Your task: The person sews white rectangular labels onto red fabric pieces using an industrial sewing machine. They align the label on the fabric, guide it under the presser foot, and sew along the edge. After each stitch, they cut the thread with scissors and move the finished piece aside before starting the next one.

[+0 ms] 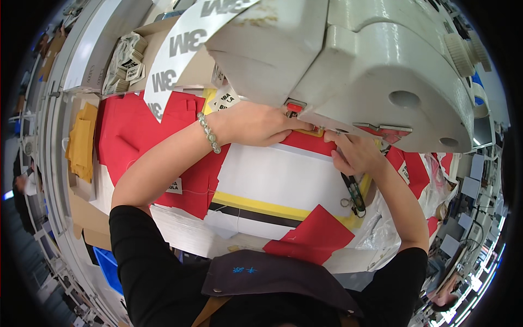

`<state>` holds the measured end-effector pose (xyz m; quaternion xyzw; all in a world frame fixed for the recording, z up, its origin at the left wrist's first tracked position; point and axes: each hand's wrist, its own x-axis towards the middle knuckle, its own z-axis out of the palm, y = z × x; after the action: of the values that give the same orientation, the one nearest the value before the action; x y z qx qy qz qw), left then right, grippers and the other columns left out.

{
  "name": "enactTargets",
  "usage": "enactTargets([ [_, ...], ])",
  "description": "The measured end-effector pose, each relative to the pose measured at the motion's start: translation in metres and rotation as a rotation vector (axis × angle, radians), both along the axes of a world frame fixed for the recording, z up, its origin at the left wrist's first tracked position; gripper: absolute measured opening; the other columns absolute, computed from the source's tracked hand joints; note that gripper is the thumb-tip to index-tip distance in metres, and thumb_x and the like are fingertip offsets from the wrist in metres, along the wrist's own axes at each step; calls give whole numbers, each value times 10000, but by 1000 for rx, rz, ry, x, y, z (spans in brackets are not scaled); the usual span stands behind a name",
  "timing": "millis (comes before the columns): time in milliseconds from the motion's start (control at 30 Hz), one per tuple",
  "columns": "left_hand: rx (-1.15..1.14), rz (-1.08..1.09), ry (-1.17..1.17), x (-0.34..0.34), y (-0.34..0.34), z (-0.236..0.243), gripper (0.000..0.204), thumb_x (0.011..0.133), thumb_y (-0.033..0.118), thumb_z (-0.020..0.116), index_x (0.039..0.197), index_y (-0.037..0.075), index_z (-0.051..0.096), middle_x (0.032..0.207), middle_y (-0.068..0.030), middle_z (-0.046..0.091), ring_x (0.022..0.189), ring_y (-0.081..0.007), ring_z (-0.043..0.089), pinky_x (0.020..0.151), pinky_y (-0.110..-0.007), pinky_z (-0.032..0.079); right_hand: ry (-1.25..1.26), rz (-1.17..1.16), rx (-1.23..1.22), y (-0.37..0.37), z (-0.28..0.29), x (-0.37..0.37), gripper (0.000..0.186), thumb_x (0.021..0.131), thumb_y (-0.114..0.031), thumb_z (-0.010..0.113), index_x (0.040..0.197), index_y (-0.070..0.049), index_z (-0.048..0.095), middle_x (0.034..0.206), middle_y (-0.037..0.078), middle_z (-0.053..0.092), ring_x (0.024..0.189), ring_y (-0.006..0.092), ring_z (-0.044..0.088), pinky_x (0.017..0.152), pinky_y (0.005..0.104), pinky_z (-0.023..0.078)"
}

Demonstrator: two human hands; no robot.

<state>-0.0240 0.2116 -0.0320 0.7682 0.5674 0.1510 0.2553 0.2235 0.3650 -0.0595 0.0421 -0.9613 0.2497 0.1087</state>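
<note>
Your left hand (259, 124), index finger stretched out and the others curled, is at the red cloth (308, 144) under the machine (397, 76), just above the frame's middle. Your right hand (359, 155), fingers bent, meets the cloth's right end; whether either hand pinches it, you cannot tell from here. Snips (354, 194) lie below your right hand; a red pile (128, 131) spreads at left.

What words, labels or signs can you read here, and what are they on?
I won't copy wording; lettering shows on:
White strip: large grey characters.
Labels by the left hand: black print.
Label on red material: black print.
Apron: blue characters.
White carton, upper left: too small to read.
</note>
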Motion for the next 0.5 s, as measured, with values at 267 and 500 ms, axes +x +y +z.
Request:
enactTargets([
  [267, 160, 34, -113, 7, -2, -10, 344, 867, 138, 567, 1201, 172, 647, 774, -106, 654, 722, -292, 631, 644, -410, 510, -9, 0, -26, 0, 6, -5, 350, 729, -30, 566, 1079, -29, 561, 848, 90, 621, 636, 242, 588, 596, 355, 479],
  [500, 266, 92, -141, 19, 0, -21, 311, 868, 129, 577, 1167, 147, 661, 863, -100, 678, 800, -290, 633, 691, -421, 494, 62, -20, -2, -1, 9, -9, 308, 743, -40, 556, 1049, -56, 587, 858, 109, 650, 643, 260, 621, 578, 350, 494],
])
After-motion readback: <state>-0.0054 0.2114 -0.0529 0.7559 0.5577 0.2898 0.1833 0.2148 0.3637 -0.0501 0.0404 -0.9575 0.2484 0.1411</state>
